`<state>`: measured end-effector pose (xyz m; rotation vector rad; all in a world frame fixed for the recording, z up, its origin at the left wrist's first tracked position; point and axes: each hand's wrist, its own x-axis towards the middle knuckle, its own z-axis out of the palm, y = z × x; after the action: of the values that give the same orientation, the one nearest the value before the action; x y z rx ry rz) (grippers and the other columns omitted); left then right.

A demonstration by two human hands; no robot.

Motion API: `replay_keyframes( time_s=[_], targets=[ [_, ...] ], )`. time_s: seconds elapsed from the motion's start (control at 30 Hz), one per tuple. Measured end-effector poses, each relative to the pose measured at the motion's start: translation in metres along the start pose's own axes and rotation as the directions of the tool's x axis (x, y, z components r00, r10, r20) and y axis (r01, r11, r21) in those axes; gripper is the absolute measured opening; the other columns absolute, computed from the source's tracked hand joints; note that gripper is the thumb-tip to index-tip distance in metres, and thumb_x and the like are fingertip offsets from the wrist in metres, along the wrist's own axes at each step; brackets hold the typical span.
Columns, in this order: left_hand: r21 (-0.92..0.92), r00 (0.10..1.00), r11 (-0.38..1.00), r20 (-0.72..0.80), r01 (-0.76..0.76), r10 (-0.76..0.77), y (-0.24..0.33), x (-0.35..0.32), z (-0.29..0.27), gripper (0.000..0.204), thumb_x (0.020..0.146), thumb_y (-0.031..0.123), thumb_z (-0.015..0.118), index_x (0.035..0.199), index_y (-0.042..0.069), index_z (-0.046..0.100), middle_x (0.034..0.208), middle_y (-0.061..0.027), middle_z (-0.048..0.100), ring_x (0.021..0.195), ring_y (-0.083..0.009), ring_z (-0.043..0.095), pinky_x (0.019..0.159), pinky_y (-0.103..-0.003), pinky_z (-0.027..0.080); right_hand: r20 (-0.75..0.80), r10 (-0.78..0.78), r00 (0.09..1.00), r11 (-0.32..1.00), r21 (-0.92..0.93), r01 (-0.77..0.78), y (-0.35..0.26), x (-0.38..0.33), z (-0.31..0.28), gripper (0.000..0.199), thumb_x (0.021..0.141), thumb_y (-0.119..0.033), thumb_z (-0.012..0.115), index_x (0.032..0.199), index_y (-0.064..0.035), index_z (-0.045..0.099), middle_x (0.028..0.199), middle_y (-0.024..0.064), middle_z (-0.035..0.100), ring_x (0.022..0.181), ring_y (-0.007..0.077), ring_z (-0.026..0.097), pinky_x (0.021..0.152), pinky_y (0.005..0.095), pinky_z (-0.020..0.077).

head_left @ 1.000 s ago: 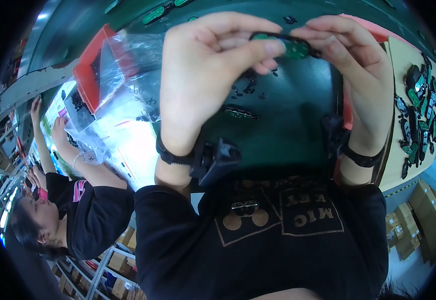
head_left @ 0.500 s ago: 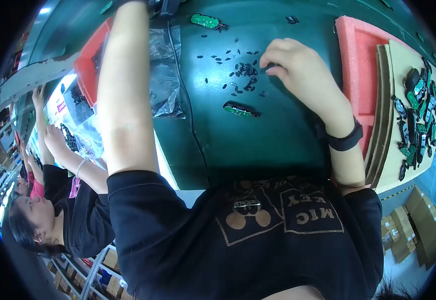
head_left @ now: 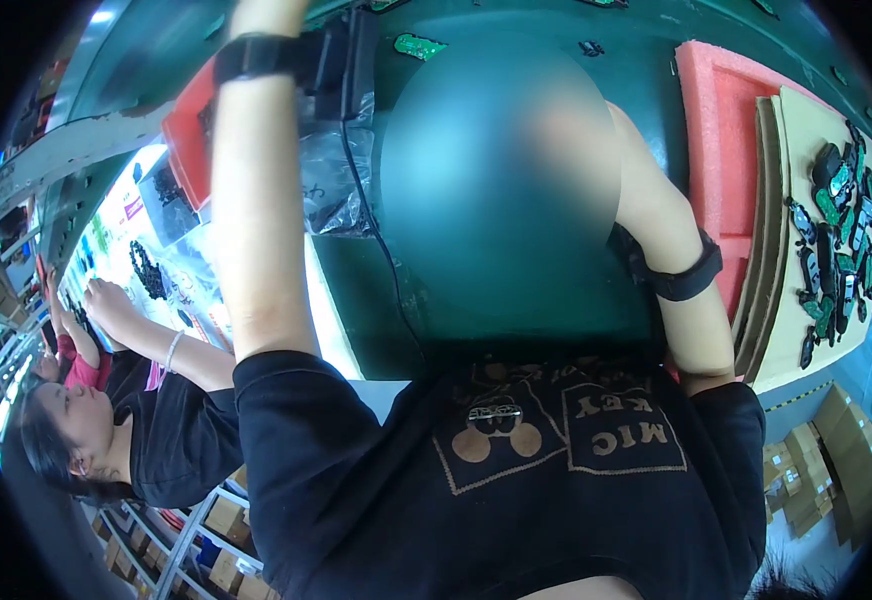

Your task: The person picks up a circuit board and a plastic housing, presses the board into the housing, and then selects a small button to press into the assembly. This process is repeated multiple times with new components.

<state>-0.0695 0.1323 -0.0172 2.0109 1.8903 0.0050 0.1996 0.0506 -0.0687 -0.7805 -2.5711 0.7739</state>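
Note:
My left arm reaches to the far left, where my left hand (head_left: 268, 14) is cut off by the upper edge and its fingers are out of sight. Beside its black wristband (head_left: 248, 58) is a black device (head_left: 344, 68) with a thin cable (head_left: 368, 195). A round blur covers the middle of the green table (head_left: 356, 310) and most of my right hand (head_left: 574, 135). Its fingers, and anything in them, cannot be made out. My right wrist wears a black band (head_left: 691, 277). Just beyond the blur lie a green circuit board (head_left: 419, 46) and a small black part (head_left: 591, 47).
To the right, a pink foam tray (head_left: 698, 150) stands beside stacked cardboard sheets (head_left: 784, 340) bearing many green-and-black assemblies (head_left: 841, 230). At left are a red bin (head_left: 188, 145), clear plastic bags (head_left: 331, 170) and a co-worker's hand (head_left: 111, 308). Cartons (head_left: 806, 470) stand on the floor at right.
My left arm has drawn back toward me, bringing its wristband and the black device further into view. A blur now hides the scattered small black parts and my right hand's fingers.

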Motion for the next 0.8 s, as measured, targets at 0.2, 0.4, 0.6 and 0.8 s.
replay_keyframes(
  time_s=[0.2,0.4,0.6,0.8],
  targets=[
    [-0.011,0.954,0.999,-0.298,0.041,-0.043,0.026,-0.036,0.014,0.023,0.06,0.009,0.076,0.075,-0.002,0.062,0.072,-0.0167,0.063,0.066,-0.0266,0.062,0.061,-0.034,0.048,-0.118,-0.008,0.993,1.0,0.0,0.008,-0.012,0.005,-0.017,0.006,0.071,-0.001,0.063,0.074,-0.0013,0.059,0.081,0.0073,0.058,0.08,0.0235,0.055,0.071,0.0309,0.0456],
    [-0.532,0.908,0.805,-0.419,-0.262,0.019,0.117,-0.099,0.006,0.013,0.074,-0.003,0.064,0.087,-0.004,0.063,0.065,-0.0101,0.061,0.061,-0.0134,0.059,0.057,-0.024,0.047,-0.42,0.1,0.902,0.972,0.236,0.003,-0.025,-0.003,-0.066,0.006,0.078,0.005,0.06,0.083,0.0027,0.061,0.099,0.0113,0.063,0.091,0.0171,0.06,0.078,0.0256,0.0464],
    [-0.828,0.897,0.419,-0.438,-0.374,-0.066,0.132,-0.118,0.033,0.02,0.077,-0.01,0.06,0.097,-0.01,0.06,0.083,-0.0114,0.061,0.071,-0.016,0.063,0.066,-0.023,0.052,-0.408,0.25,0.878,0.832,0.554,0.02,-0.037,-0.012,-0.073,0.01,0.081,0.009,0.056,0.09,0.0074,0.058,0.101,0.019,0.062,0.091,0.0191,0.06,0.081,0.0255,0.0479],
    [-0.87,0.933,0.434,-0.327,-0.235,-0.149,0.139,-0.129,0.025,0.021,0.076,-0.013,0.06,0.097,-0.013,0.059,0.089,-0.0106,0.057,0.074,-0.0163,0.064,0.068,-0.023,0.053,-0.343,0.268,0.9,0.801,0.599,-0.01,-0.037,-0.015,-0.074,0.011,0.081,0.009,0.056,0.092,0.0073,0.057,0.099,0.0193,0.062,0.089,0.0184,0.061,0.08,0.0246,0.0483]
  ],
)
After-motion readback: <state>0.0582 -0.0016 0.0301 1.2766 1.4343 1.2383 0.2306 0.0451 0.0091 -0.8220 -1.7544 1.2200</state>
